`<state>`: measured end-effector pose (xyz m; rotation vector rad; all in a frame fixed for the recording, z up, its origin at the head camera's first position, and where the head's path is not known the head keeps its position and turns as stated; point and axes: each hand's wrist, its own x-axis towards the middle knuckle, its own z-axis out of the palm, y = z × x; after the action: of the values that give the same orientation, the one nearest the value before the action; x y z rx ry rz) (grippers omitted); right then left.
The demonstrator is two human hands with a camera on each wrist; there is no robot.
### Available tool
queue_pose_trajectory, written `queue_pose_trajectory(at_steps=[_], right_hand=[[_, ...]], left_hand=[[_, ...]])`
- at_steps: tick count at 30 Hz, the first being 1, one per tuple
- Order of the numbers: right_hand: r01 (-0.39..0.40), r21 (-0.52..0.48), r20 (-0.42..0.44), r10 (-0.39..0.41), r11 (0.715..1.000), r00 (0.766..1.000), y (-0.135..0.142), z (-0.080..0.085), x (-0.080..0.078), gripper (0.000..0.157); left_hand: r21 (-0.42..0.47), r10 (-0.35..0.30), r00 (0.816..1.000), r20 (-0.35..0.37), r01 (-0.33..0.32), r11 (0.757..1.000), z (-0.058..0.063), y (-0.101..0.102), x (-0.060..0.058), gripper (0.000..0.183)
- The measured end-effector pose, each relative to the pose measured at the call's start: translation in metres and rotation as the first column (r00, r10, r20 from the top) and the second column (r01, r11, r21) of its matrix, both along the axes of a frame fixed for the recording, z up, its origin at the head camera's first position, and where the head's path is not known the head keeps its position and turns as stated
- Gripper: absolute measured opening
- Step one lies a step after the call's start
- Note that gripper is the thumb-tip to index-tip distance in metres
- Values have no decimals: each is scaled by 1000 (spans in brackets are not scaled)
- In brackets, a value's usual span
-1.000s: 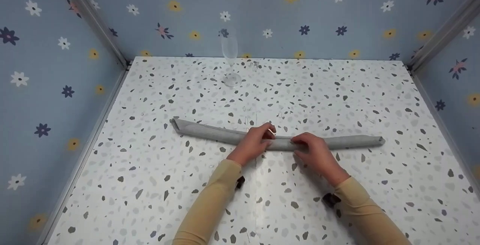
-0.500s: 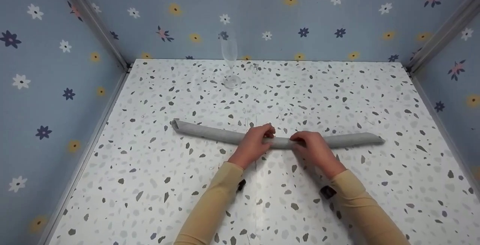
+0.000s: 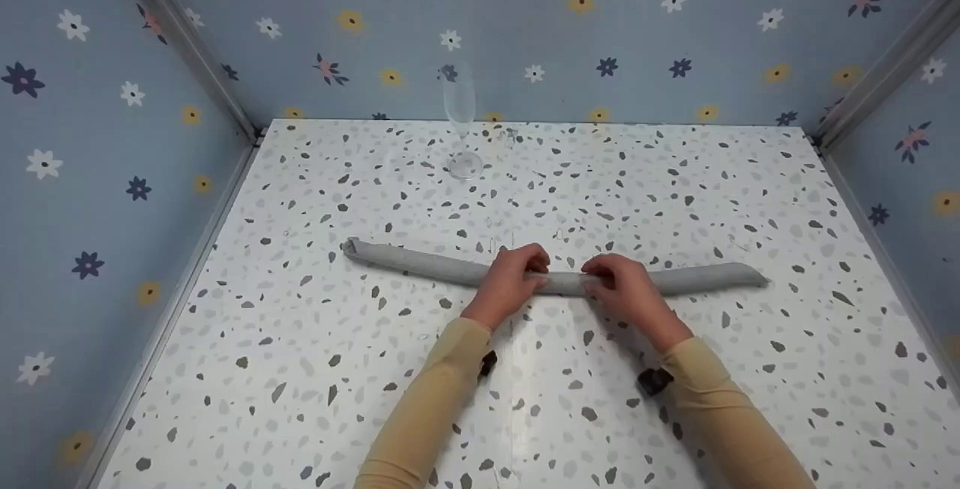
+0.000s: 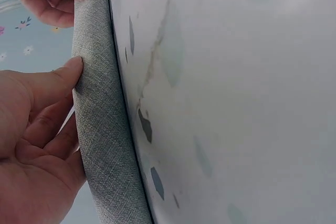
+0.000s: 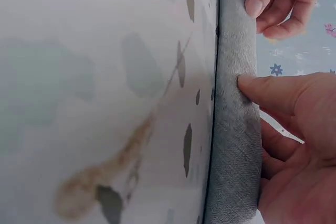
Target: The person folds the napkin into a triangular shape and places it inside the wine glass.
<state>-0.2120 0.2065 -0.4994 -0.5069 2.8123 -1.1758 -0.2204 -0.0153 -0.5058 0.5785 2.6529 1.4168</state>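
A grey cloth napkin point(image 3: 427, 264) lies rolled into a long thin tube across the table, bowed slightly toward me in the middle. My left hand point(image 3: 512, 283) grips it just left of its middle, thumb on the near side and fingers curled over the far side. Close by on the right, my right hand point(image 3: 628, 295) holds the roll in the same way. The woven fabric point(image 4: 105, 114) shows plainly in the left wrist view, with the left thumb on its edge. In the right wrist view the right thumb presses into the roll point(image 5: 236, 140).
A clear champagne flute point(image 3: 463, 110) stands upright near the back edge of the speckled white table point(image 3: 300, 369). Blue flowered panels point(image 3: 525, 31) enclose the back and both sides.
The roll has turned under my fingers: the loose edge along its top is out of sight and its right end now tapers to a closed-looking tip. Both hands stay near the middle.
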Motion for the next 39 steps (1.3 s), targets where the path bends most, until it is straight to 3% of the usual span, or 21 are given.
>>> queue_pose_trajectory(at_steps=[6, 9, 20, 29, 34, 39], right_hand=[[-12, -80, -146, 1, 997, 989, 0, 12, 19, 29], [-34, -85, -166, 20, 996, 986, 0, 16, 28, 32], [-44, -77, -40, 41, 996, 998, 2, 7, 36, 53], [-24, -220, 118, 51, 975, 992, 11, 6, 32, 53], [-38, -274, 136, 78, 961, 988, 15, 1, 27, 53], [-45, -288, 142, 89, 956, 986, 15, 2, 27, 54]], left_hand=[[10, 11, 999, 33, -12, 1000, 3, 1, -3, 21], [16, 14, 999, 49, -15, 1000, 7, 1, -5, 22], [23, -9, 995, 96, 7, 1000, 9, 3, -9, 22], [-4, -89, 981, 175, 91, 996, 12, 1, -15, 27], [-79, -111, 970, 217, 130, 988, 16, 5, -18, 29], [-120, -132, 971, 200, 158, 980, 17, 11, -19, 28]])
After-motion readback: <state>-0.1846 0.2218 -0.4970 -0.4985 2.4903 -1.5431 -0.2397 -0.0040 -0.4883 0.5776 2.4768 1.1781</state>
